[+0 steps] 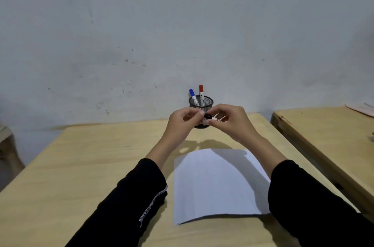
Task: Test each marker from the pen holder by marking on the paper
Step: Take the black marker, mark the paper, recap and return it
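A black mesh pen holder [202,103] stands at the far side of the wooden table [85,165], by the wall. A blue-capped marker [193,96] and a red-capped marker [201,92] stick up out of it. In front of the holder, above the table, I hold a black-capped marker [213,118] level between both hands. My left hand [185,120] pinches its black cap end. My right hand [230,120] grips the white barrel. A white sheet of paper [214,184] lies flat on the table below my forearms.
A second wooden table [323,131] stands to the right across a narrow gap, with a pale sheet [362,110] at its far corner. A grey wall rises just behind the holder. Part of a stool [8,145] shows at the far left.
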Motion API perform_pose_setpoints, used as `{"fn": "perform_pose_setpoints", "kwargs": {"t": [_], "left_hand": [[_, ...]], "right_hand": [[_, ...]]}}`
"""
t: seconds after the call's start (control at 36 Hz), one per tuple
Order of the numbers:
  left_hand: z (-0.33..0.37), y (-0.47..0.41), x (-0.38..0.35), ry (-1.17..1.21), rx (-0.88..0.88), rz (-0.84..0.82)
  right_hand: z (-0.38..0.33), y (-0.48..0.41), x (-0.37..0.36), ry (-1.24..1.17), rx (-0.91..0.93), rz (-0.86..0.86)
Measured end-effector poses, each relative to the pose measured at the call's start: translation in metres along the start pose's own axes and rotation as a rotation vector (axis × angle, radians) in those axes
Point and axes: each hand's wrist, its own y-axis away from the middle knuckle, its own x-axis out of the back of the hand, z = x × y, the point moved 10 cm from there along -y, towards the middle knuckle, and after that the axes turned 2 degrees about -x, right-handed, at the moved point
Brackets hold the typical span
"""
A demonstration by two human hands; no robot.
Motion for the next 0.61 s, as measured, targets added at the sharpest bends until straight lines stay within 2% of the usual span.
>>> {"fn": "perform_pose_setpoints", "kwargs": {"t": [0.14,0.39,0.5,0.61], "left_hand": [[-0.003,0.019,0.002,-0.065,0.02,-0.01],[-0.002,0.035,0.026,0.147,0.096,0.082],[-0.006,0.04,0.046,0.245,0.11,0.14],[-0.016,0.047,0.051,0.338,0.154,0.147]], "right_hand": [[-0.005,0.013,-0.009,0.081,0.015,-0.067],[-0.003,0.031,-0.017,0.046,-0.028,-0.199],[0.007,0.035,-0.004,-0.07,-0.099,-0.161],[0.012,0.04,0.01,-0.36,-0.174,-0.013]]}}
